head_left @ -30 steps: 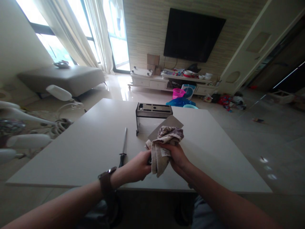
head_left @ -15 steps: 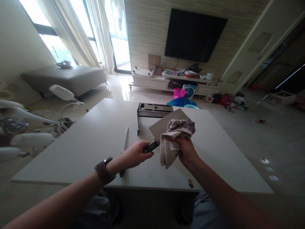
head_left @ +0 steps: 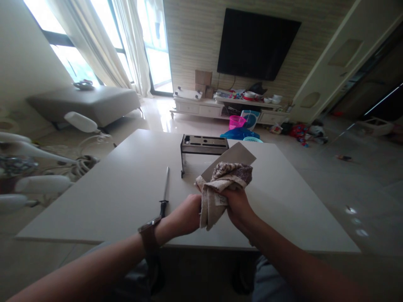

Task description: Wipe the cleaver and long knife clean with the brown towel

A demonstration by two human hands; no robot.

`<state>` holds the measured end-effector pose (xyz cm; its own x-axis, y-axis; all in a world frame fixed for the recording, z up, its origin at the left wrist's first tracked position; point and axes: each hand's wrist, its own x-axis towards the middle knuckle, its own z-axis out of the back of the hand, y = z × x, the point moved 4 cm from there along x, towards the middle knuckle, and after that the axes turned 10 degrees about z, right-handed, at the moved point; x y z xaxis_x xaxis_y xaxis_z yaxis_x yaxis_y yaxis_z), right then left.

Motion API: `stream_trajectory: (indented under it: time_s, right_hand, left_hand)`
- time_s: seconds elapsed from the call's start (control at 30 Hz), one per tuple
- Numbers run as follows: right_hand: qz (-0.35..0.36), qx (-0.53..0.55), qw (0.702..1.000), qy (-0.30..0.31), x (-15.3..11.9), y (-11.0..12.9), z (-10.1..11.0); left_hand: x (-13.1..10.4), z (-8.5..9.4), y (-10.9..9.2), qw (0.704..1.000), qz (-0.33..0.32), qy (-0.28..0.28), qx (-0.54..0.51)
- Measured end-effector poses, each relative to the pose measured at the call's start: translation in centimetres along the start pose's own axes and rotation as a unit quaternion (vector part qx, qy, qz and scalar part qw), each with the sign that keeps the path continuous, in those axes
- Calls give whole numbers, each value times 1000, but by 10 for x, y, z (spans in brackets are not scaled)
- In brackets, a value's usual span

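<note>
A cleaver (head_left: 239, 154) with a broad grey blade points up and to the right over the table. My left hand (head_left: 189, 214) is closed on its handle, which the cloth and my fingers now hide. In my right hand (head_left: 238, 208) is a bunched beige and brown towel (head_left: 217, 184), lying across the near part of the blade. A honing steel (head_left: 165, 193) with a black handle lies on the table left of my left hand. Behind the cleaver stands a dark knife rack (head_left: 204, 144) with slots in its top.
The white table (head_left: 126, 197) reaches to both sides of me. Beyond it are a blue bag (head_left: 239, 134), a pink basket (head_left: 236, 122) and a TV cabinet (head_left: 209, 110). A lamp with white shades (head_left: 81, 121) stands close to the table's left side.
The towel has moved left and down along the blade toward the handle, covering it. My hands have come closer together, and the honing steel's handle is now uncovered.
</note>
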<state>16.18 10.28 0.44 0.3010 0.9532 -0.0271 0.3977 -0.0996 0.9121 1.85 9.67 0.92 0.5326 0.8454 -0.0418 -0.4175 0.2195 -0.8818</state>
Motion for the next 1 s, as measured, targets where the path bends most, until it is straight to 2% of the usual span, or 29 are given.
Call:
stream_trajectory:
  time_s: [0.13,0.23,0.3,0.43,0.63,0.77,1.0]
  right_hand:
    - [14,8,1000,-23,12,15,8]
    - [48,27,997,-53,31,33,24]
    - [78,42,993,-77,44,44,37]
    - [92,55,987,-119,58,50,54]
    - [55,64,993,-81,45,38,39]
    - [52,82,992,-83,38,34,32]
    - [111,74,988,-74,56,53,47]
  left_hand:
    - [4,6,5,1000,24,0,11]
    - [5,14,11,996,54,-27,64]
    - [3,18,14,993,67,-26,89]
    - [-3,20,16,991,82,-12,102]
    - [-4,15,17,989,86,-6,118]
    - [-2,13,16,989,78,-4,128]
    - [-1,16,8,990,66,6,126]
